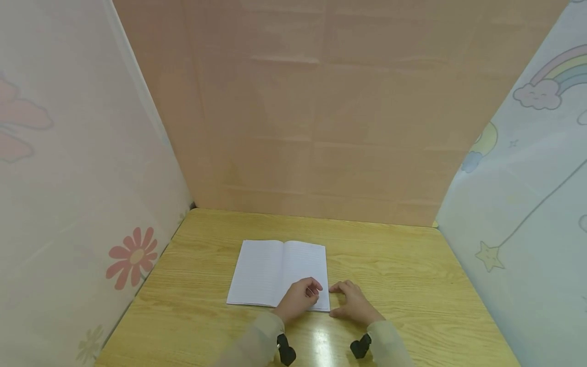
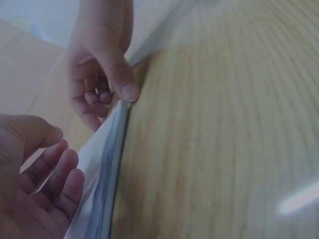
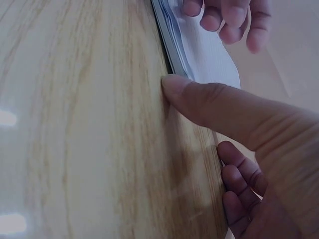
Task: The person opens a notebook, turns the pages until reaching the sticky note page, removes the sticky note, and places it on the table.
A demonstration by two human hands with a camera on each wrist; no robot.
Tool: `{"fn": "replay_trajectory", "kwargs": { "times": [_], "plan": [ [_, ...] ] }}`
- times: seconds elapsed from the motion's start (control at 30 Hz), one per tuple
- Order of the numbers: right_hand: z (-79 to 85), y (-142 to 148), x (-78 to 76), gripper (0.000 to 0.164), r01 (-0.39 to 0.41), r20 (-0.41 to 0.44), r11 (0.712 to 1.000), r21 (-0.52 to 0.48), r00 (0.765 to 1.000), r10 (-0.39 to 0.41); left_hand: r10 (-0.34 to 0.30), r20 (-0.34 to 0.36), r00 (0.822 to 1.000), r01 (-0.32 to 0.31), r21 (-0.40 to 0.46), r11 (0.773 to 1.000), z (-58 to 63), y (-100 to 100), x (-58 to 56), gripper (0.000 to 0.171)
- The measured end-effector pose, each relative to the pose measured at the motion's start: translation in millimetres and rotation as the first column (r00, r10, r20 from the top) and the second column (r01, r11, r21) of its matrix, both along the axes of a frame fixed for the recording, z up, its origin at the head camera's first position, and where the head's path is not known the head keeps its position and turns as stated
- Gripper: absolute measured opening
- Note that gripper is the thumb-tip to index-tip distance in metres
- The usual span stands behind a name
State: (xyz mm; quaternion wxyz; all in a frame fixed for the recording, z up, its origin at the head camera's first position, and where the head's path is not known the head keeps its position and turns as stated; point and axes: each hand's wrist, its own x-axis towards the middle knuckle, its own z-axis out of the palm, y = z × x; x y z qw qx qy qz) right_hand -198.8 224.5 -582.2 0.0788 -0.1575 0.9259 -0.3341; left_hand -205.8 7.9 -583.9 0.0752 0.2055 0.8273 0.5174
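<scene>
An open notebook with lined white pages lies flat on the wooden table. Over the lower part of its right page is my left hand, fingers loosely curled with nothing seen between them. My right hand is beside the notebook's right edge, thumb apart from the fingers. In the right wrist view, the right thumb is at the notebook's near right corner and appears to touch it. The left wrist view shows the stacked page edges between the two hands.
The wooden table extends around the notebook. An orange-brown sheet hangs behind it. Patterned pale panels stand on the left and right. Each wrist carries a black device.
</scene>
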Motion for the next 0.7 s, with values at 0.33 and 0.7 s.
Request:
{"fn": "replay_trajectory", "kwargs": {
  "times": [0.33, 0.7],
  "plan": [
    [0.9, 0.2, 0.8, 0.057, 0.003, 0.017, 1.000, -0.017, 1.000, -0.003, -0.039, -0.033, 0.999, 0.035, -0.119, 0.992, -7.0, 5.9, 6.7, 0.011],
    [2.7, 0.0, 0.0, 0.057, 0.001, 0.027, 1.000, -0.014, 1.000, -0.001, -0.022, -0.044, 0.999, 0.013, -0.206, 0.979, -4.8, 8.5, 6.4, 0.016]
  ]
}}
